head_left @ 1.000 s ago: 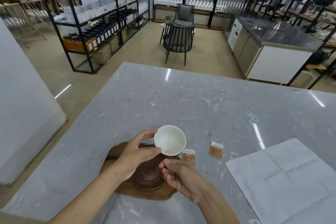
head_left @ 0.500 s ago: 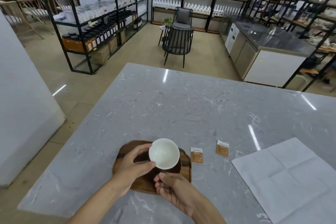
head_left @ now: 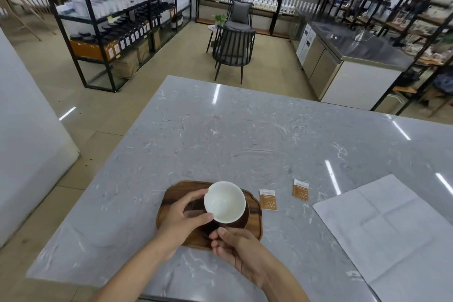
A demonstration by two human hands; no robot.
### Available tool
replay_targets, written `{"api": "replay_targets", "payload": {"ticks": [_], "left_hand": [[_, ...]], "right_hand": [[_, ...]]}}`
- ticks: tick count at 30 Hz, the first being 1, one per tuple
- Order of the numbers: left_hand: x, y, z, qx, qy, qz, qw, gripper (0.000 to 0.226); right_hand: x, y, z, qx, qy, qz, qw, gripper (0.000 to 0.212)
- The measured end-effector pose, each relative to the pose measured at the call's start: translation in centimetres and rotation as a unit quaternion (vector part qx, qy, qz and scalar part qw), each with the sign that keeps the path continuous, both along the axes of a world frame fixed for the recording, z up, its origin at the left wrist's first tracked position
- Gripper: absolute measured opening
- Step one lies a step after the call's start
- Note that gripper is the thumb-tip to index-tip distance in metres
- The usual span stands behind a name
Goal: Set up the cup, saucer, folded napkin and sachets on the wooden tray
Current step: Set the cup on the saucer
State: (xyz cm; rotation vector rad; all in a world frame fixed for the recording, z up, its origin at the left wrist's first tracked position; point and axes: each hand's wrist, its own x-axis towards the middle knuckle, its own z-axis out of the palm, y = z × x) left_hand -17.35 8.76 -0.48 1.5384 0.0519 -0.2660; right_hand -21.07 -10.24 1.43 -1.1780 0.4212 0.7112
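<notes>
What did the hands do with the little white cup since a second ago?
The left hand keeps hold of the white cup and has brought it down toward the dark saucer on the wooden tray. The right hand stays at the saucer's near edge. Both sachets and the napkin have not moved.

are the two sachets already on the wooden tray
No, both sachets lie on the marble table, to the right of the wooden tray.
</notes>
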Motion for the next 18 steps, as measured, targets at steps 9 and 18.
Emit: {"api": "replay_targets", "payload": {"ticks": [9,18], "left_hand": [[1.0,0.7,-0.4,0.062,-0.037,-0.015,0.997,0.057],[2.8,1.0,-0.1,0.085,-0.055,-0.105,0.989,0.072]], "right_hand": [[-0.3,-0.5,0.3,-0.193,-0.108,0.033,0.975,0.040],[2.7,-4.9,0.2,-0.305,-0.312,0.025,0.899,0.049]]}}
